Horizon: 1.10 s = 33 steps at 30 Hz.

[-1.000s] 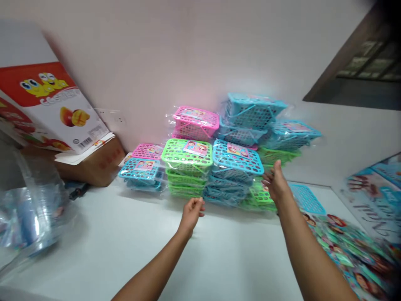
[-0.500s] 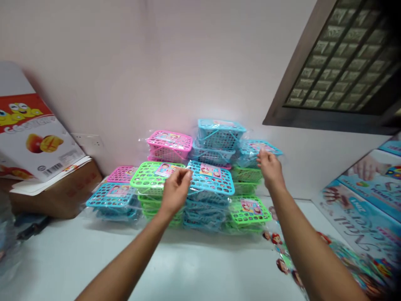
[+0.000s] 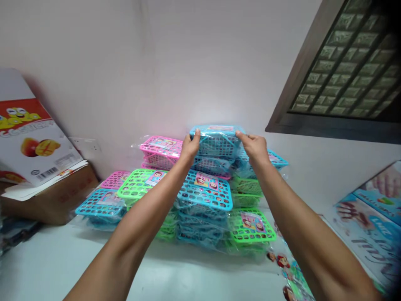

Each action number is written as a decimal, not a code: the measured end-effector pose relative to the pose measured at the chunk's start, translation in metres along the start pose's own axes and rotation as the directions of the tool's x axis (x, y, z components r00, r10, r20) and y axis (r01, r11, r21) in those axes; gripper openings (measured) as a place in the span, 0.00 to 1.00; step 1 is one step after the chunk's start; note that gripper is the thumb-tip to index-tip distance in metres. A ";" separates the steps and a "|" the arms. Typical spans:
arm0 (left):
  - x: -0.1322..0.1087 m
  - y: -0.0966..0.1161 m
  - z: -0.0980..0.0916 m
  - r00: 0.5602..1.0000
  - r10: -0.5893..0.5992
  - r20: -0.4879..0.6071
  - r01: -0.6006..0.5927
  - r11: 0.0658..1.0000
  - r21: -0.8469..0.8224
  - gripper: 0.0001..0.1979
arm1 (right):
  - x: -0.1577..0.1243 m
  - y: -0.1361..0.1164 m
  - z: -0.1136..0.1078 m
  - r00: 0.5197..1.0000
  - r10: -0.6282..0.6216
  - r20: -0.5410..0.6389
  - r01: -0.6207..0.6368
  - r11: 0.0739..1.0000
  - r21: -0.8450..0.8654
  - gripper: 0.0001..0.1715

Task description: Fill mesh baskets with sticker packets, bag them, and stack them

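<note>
Both of my hands are at the top blue plastic basket (image 3: 217, 144), which is wrapped in clear film and has a pink label on its top. My left hand (image 3: 190, 147) grips its left edge, thumb up. At the right corner, my right hand (image 3: 254, 146) pinches the rim between thumb and fingers. Below it lies another wrapped blue basket, and a pink basket (image 3: 161, 148) sits to the left. In front stand stacks topped by a green basket (image 3: 134, 184), partly behind my left forearm, and a blue basket (image 3: 203, 194).
A green basket (image 3: 252, 225) sits low at the right of the stacks. Picture cut-outs in film (image 3: 283, 261) lie near my right forearm. Printed boxes (image 3: 372, 225) stand at the right, cartons (image 3: 46, 146) at the left. A barred window (image 3: 344, 62) is above right.
My left hand has moved up from the front stacks to the top blue basket. My right hand has moved left and up onto the same basket. The view has shifted slightly.
</note>
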<state>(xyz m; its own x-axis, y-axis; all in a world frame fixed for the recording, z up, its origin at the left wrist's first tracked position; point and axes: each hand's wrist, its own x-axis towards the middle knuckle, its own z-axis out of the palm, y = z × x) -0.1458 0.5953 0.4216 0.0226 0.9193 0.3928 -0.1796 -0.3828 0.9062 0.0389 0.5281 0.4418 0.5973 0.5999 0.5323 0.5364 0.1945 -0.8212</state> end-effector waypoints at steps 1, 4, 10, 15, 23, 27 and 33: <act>-0.005 0.001 -0.003 0.999 -0.001 -0.035 0.000 1.000 -0.005 0.24 | -0.007 -0.007 0.000 0.998 -0.057 -0.028 0.059 0.997 0.045 0.25; -0.021 0.009 -0.013 0.990 0.021 -0.136 -0.038 0.991 -0.125 0.24 | -0.032 -0.038 0.001 0.962 -0.261 -0.080 0.266 0.961 0.070 0.18; -0.051 0.046 -0.066 0.961 0.069 -0.267 -0.174 0.904 -0.391 0.27 | -0.116 -0.109 0.009 0.921 -0.382 -0.075 0.385 0.922 0.031 0.17; -0.106 0.073 -0.184 0.919 0.015 -0.394 -0.203 0.875 -0.439 0.22 | -0.230 -0.140 0.047 0.937 -0.338 0.092 0.308 0.920 0.243 0.28; -0.277 -0.009 -0.431 0.478 -0.080 -0.874 -0.027 0.994 -0.106 0.12 | -0.464 -0.122 0.136 0.534 0.110 0.838 -0.710 0.596 0.374 0.18; -0.318 -0.087 -0.492 0.376 -0.175 -0.910 0.182 0.977 -0.112 0.17 | -0.529 -0.072 0.196 0.396 0.294 0.870 -0.889 0.360 0.283 0.16; -0.314 -0.178 -0.523 0.453 -0.238 -0.859 0.326 0.941 -0.089 0.19 | -0.555 0.012 0.261 0.302 0.466 0.832 -0.939 0.299 0.173 0.19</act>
<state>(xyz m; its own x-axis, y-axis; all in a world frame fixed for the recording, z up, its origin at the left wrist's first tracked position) -0.6350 0.4222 0.0550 -0.7916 0.5863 -0.1722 -0.2489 -0.0520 0.9671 -0.4420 0.4003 0.0824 -0.0654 0.9170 -0.3936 -0.5036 -0.3708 -0.7803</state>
